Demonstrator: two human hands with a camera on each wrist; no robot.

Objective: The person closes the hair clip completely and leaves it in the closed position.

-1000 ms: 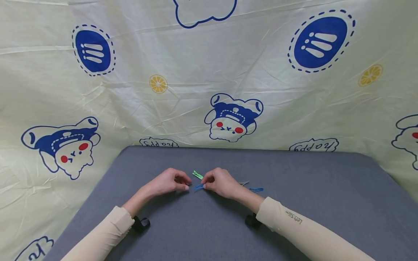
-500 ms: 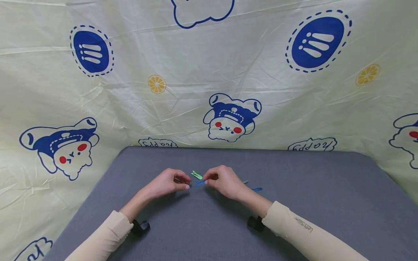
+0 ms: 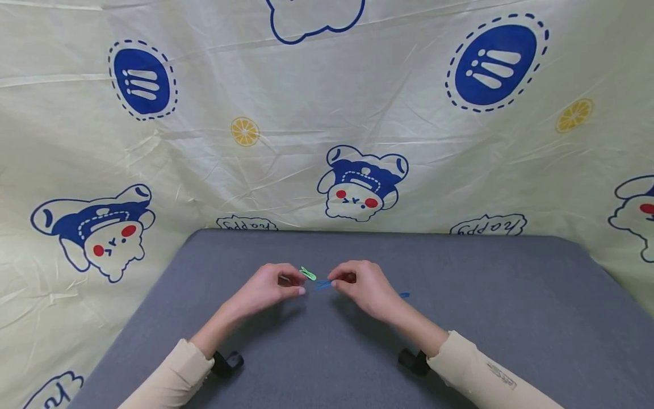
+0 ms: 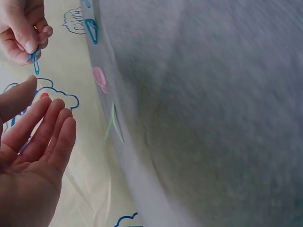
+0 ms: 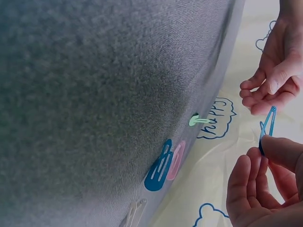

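My right hand [image 3: 365, 287] pinches a blue snap hair clip [image 5: 269, 125] between thumb and fingers, its narrow end pointing toward the left hand. The clip looks sprung apart in the right wrist view. Facing it, my left hand [image 3: 273, 284] holds nothing; its thumb and fingers are spread apart in the left wrist view, close to the clip's tip. On the table beyond lies a light green hair clip [image 3: 308, 274]. A pink clip [image 5: 176, 161] and another blue clip [image 5: 158, 165] lie side by side; in the head view the right hand hides the pink one.
A pale clip [image 5: 136, 212] lies near the second blue one. Grey cloth covers the table [image 3: 327, 358], which ends at a printed curtain [image 3: 296, 187] behind. Both wrists carry black straps [image 3: 227, 363].
My right hand has lifted the blue hair clip and moved right with it. The left hand has shifted slightly right after it. The pale clip is now hidden in the head view.
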